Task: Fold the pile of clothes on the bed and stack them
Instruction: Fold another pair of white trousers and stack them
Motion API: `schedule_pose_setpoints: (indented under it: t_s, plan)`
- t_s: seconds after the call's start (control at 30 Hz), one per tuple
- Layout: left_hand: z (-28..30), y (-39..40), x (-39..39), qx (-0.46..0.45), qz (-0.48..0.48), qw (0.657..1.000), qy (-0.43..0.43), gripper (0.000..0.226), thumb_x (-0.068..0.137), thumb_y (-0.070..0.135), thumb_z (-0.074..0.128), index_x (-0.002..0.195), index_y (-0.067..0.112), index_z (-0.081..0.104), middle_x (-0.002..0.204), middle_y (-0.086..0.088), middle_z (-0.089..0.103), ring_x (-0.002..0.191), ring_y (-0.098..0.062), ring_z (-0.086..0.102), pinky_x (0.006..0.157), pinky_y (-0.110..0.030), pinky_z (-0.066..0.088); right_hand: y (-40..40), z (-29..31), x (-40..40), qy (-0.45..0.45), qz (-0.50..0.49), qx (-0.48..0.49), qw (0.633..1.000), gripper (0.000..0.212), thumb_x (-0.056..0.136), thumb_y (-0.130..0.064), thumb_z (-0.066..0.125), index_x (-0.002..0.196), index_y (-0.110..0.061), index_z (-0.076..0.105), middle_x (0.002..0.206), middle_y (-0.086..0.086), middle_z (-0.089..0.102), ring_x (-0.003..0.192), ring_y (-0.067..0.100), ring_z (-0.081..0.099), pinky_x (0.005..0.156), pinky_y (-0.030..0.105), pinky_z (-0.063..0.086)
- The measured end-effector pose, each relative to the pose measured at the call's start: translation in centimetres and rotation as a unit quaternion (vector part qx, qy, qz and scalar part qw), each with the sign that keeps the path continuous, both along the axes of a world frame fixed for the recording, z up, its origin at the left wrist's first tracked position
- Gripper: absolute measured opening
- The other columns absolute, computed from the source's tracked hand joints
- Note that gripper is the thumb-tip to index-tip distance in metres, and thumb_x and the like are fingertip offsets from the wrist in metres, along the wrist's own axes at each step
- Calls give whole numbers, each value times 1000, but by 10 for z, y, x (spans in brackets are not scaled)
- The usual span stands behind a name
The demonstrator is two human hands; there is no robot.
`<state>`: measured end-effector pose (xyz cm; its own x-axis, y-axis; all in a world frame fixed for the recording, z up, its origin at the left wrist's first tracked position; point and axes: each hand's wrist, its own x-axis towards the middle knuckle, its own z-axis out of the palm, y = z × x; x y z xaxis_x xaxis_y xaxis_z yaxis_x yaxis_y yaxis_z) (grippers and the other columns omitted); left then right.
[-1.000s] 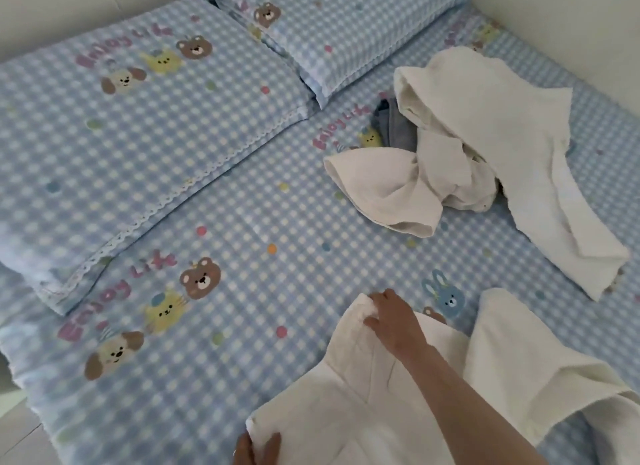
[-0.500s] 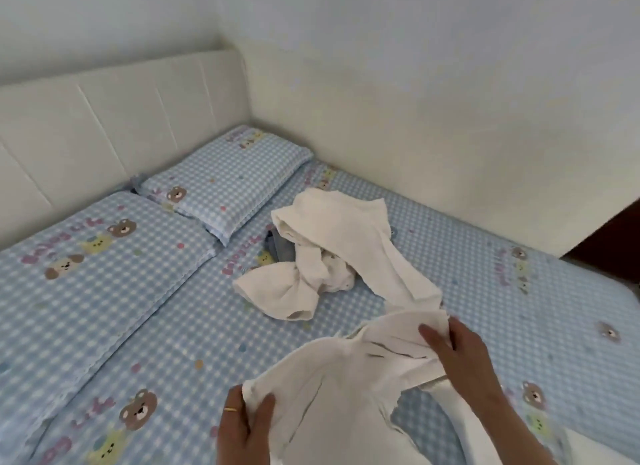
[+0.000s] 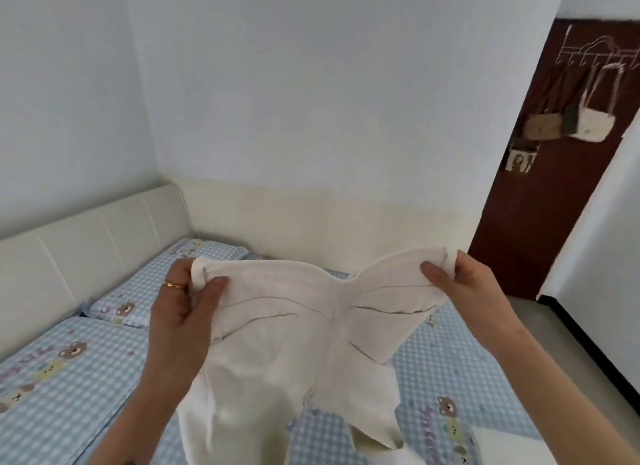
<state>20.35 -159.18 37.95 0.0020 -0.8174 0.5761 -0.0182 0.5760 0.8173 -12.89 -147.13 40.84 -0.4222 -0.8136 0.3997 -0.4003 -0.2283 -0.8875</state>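
I hold a pair of white trousers (image 3: 277,343) up in the air in front of me, over the bed (image 3: 450,367). My left hand (image 3: 180,312), with a gold ring, pinches the left end of the waistband. The right end of the waistband is pinched by my right hand (image 3: 460,288). The waistband is stretched between both hands and the legs hang down towards the mattress. The held cloth hides the rest of the clothes pile.
The bed has a blue checked sheet with cartoon animals, and two matching pillows (image 3: 145,291) lie by the cream padded headboard (image 3: 86,243). White walls close the far side. A dark brown door (image 3: 540,205) with hanging bags (image 3: 568,125) stands at right, beside bare floor (image 3: 568,353).
Both hands lifted the white trousers off the bed and spread the waistband wide. My head tilted up, so the pile of clothes dropped out of sight behind the cloth.
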Motion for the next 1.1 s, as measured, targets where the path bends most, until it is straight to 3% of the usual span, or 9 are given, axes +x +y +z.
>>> schedule_pose_setpoints:
  t_s: [0.1,0.23,0.4,0.5,0.6,0.7,0.8,0.93,1.1]
  plan:
    - [33,16,5,-16,-133,991,2,24,88,3,59,85,27,58,73,12,62,67,-1,55,60,-11,45,22,12,-3,-67,91,-21,993,47,66,-54,78,94,-18,69,92,8,70,88,20,64,79,29,54]
    - [50,33,2,5,-301,953,-27,11,80,17,64,90,14,60,84,-15,62,78,-20,59,66,-22,49,35,18,4,-112,224,-17,968,29,81,-33,72,99,-10,66,93,8,66,87,20,61,80,30,50]
    - [54,63,-33,30,-435,898,-51,14,78,20,68,87,11,61,86,-14,61,78,-22,55,69,-26,45,35,25,56,-145,340,-7,929,27,78,-41,73,88,-16,69,84,1,65,73,12,57,70,20,46]
    - [50,81,-57,26,-438,897,-58,17,76,19,69,85,10,59,82,-6,56,78,-17,51,71,-23,41,30,23,83,-148,362,-5,920,12,91,-24,58,88,-14,65,87,5,59,78,16,52,76,26,44]
    - [45,89,-68,34,-411,911,-20,13,75,9,68,83,13,60,79,4,58,77,-11,52,72,-19,43,31,18,96,-185,351,3,918,24,99,-3,40,88,-10,60,90,12,52,81,19,51,76,29,45]
    - [39,90,-68,74,-405,911,21,19,68,13,73,78,26,65,80,7,64,79,-12,58,74,-22,48,34,12,100,-178,329,1,927,11,93,-16,54,88,-10,61,94,13,55,86,22,53,80,36,43]
    - [33,92,-68,97,-418,903,26,21,66,12,75,79,23,64,82,3,64,80,-14,58,73,-25,49,36,8,99,-156,317,6,936,27,82,-34,70,89,-10,61,95,10,57,90,24,52,84,42,39]
    - [29,93,-69,74,-439,895,8,22,71,11,74,89,8,61,115,-5,62,102,-26,60,86,-33,49,41,12,93,-156,335,-13,929,29,80,-36,72,91,-11,65,96,2,61,93,21,56,86,34,45]
    - [27,94,-77,69,-477,876,20,23,75,2,68,81,24,67,133,2,56,119,-16,56,94,-28,49,47,16,89,-104,297,-7,949,32,77,-41,73,93,-13,69,99,-1,62,102,24,56,92,37,44]
